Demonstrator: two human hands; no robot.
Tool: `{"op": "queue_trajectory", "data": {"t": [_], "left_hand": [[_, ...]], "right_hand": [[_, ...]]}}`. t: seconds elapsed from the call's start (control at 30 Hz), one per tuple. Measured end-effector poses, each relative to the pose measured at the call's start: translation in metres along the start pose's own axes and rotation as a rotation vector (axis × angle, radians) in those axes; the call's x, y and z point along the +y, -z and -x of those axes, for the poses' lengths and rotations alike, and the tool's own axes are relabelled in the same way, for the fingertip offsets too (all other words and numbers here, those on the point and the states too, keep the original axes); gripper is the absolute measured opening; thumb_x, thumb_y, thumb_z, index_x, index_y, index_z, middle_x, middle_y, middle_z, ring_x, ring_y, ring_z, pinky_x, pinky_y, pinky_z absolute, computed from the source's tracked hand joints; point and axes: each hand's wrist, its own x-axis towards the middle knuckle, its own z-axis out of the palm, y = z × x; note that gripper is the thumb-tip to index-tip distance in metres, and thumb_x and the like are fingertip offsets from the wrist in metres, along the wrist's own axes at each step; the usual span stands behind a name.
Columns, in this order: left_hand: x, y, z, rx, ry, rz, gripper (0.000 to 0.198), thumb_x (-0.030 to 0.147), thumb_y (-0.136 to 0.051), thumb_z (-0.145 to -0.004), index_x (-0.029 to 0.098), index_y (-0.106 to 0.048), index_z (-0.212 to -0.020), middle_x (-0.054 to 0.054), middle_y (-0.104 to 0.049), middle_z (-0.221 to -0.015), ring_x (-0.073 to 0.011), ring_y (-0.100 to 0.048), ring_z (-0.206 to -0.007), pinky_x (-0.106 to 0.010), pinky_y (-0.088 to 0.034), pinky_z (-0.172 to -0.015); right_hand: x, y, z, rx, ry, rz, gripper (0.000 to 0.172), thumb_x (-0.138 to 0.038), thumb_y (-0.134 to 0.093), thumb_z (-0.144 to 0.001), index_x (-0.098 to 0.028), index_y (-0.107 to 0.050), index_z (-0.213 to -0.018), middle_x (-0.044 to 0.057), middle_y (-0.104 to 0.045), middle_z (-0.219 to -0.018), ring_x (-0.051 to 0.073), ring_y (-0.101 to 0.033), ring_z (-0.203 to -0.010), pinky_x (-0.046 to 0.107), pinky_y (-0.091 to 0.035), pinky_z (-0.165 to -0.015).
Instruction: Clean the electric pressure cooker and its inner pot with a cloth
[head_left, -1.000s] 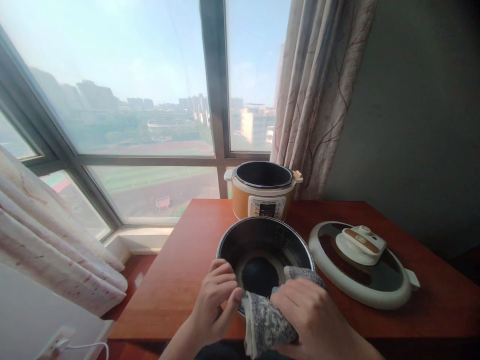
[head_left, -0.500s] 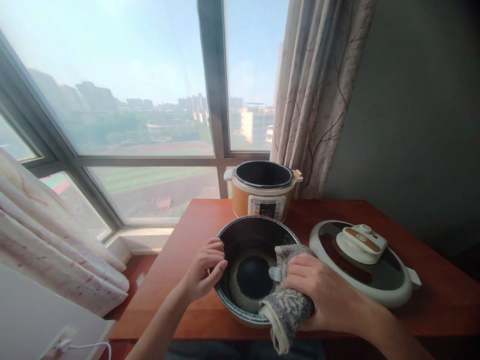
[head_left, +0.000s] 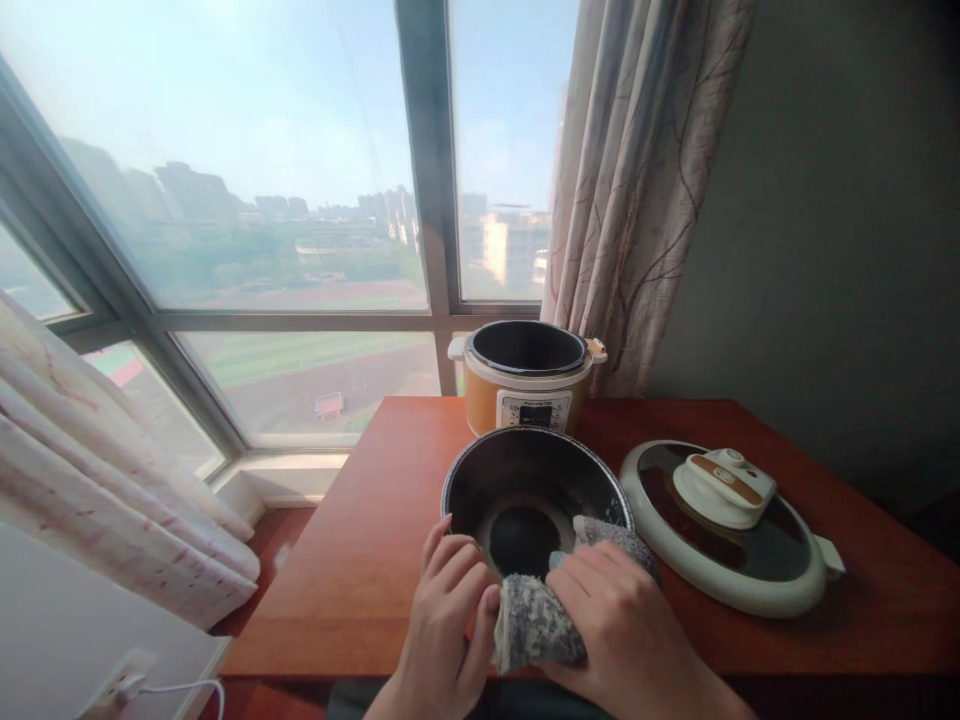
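A dark-lined inner pot (head_left: 529, 470) sits on the table near its front edge, its open mouth facing up. My left hand (head_left: 452, 605) is closed over the pot's near-left rim, its thumb close to the cloth. In my right hand (head_left: 619, 615) is a folded grey-and-white cloth (head_left: 538, 628), pressed over the near-right rim. Fingers of the right hand are wrapped round the cloth, part of which shows beyond them inside the pot. The pot's near rim is mostly hidden by the hands and the cloth.
Behind the pot stands an orange-and-white electric pressure cooker (head_left: 484, 395), open at the top. Its large lid (head_left: 645, 545) lies to the right on the red-brown table (head_left: 330, 560). Windows and curtains (head_left: 622, 200) rise beyond, and a plugged-in cord (head_left: 176, 688) shows at lower left.
The inner pot has shifted a little to the right. My left hand has moved from the left rim round to the near-left rim. My right hand has drawn nearer with the cloth.
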Motion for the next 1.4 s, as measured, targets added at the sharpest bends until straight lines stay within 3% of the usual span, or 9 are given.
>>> {"op": "queue_trajectory", "data": {"t": [0.3,0.43,0.6,0.7,0.83,0.93,1.03,1.2,1.4], "left_hand": [[-0.022,0.003,-0.015,0.133,0.057,0.071,0.047,0.019,-0.034,-0.099,0.02,-0.047,-0.054,0.002,-0.045,-0.051,-0.014,-0.048,-0.058,-0.041,-0.044,-0.088],[-0.033,0.012,-0.017,0.102,0.021,0.078,0.049,0.02,-0.034,-0.1,0.02,-0.043,-0.052,0.003,-0.044,-0.05,-0.0131,-0.045,-0.055,-0.04,-0.046,-0.087],[-0.04,0.02,-0.016,0.083,-0.032,-0.002,0.045,0.018,-0.035,-0.099,0.02,-0.044,-0.055,0.003,-0.043,-0.051,-0.0132,-0.046,-0.056,-0.039,-0.046,-0.089],[-0.039,0.024,-0.013,0.097,-0.09,-0.069,0.042,0.015,-0.036,-0.097,0.02,-0.046,-0.057,0.003,-0.043,-0.052,-0.0129,-0.044,-0.055,-0.039,-0.047,-0.088],[-0.036,0.032,-0.011,0.045,-0.09,-0.129,0.04,0.014,-0.038,-0.096,0.02,-0.046,-0.058,0.004,-0.043,-0.053,-0.0128,-0.047,-0.056,-0.038,-0.048,-0.092],[-0.033,0.038,-0.013,-0.041,-0.052,-0.158,0.038,0.016,-0.039,-0.097,0.02,-0.048,-0.06,0.003,-0.047,-0.055,-0.0127,-0.05,-0.057,-0.038,-0.048,-0.093],[-0.026,0.043,-0.018,-0.133,-0.001,-0.149,0.027,0.018,-0.044,-0.096,0.02,-0.056,-0.071,0.001,-0.058,-0.065,-0.0136,-0.057,-0.065,-0.039,-0.047,-0.097],[-0.002,0.047,-0.032,-0.193,0.033,0.028,0.015,0.019,-0.05,-0.094,0.022,-0.063,-0.1,-0.007,-0.07,-0.097,-0.0186,-0.066,-0.09,-0.036,-0.051,-0.094],[0.037,0.036,-0.054,-0.404,0.019,0.226,0.037,0.023,-0.056,-0.093,0.026,-0.055,-0.13,-0.009,-0.061,-0.132,-0.0211,-0.061,-0.117,-0.031,-0.052,-0.098]], "right_hand": [[0.016,0.013,0.004,-0.069,0.126,-0.022,0.045,-0.065,-0.061,-0.084,-0.021,-0.06,-0.084,0.003,-0.062,-0.079,0.022,-0.053,-0.078,0.037,-0.034,-0.073],[0.03,0.026,0.002,-0.163,0.15,-0.072,0.042,-0.06,-0.072,-0.075,-0.02,-0.062,-0.085,0.002,-0.064,-0.082,0.023,-0.056,-0.087,0.043,-0.039,-0.092],[0.04,0.035,0.0,-0.218,0.088,-0.174,0.043,-0.05,-0.081,-0.071,-0.022,-0.066,-0.1,0.001,-0.07,-0.099,0.026,-0.058,-0.111,0.055,-0.016,-0.118],[0.047,0.033,0.011,-0.225,0.048,-0.269,0.072,-0.063,-0.082,-0.064,-0.027,-0.063,-0.123,0.007,-0.064,-0.13,0.034,-0.047,-0.133,0.063,-0.005,-0.119],[0.055,0.017,0.044,0.029,-0.34,-0.613,0.089,-0.063,-0.078,-0.07,-0.029,-0.047,-0.146,0.012,-0.037,-0.157,0.037,-0.03,-0.146,0.06,-0.019,-0.118],[0.053,-0.003,0.067,0.342,-0.817,-0.982,0.076,-0.057,-0.076,-0.075,-0.027,-0.051,-0.141,0.013,-0.046,-0.151,0.033,-0.041,-0.141,0.052,-0.034,-0.115],[0.041,-0.021,0.08,0.42,-1.112,-1.356,0.062,-0.057,-0.077,-0.075,-0.028,-0.062,-0.128,0.011,-0.061,-0.137,0.031,-0.054,-0.129,0.048,-0.045,-0.106],[0.021,-0.036,0.081,0.293,-1.149,-1.84,0.052,-0.066,-0.074,-0.073,-0.023,-0.074,-0.103,0.011,-0.074,-0.111,0.03,-0.069,-0.106,0.051,-0.05,-0.097],[0.018,-0.013,0.067,0.305,-1.261,-1.965,0.043,-0.053,-0.076,-0.078,-0.021,-0.072,-0.106,0.009,-0.076,-0.107,0.031,-0.068,-0.108,0.048,-0.056,-0.09]]}}
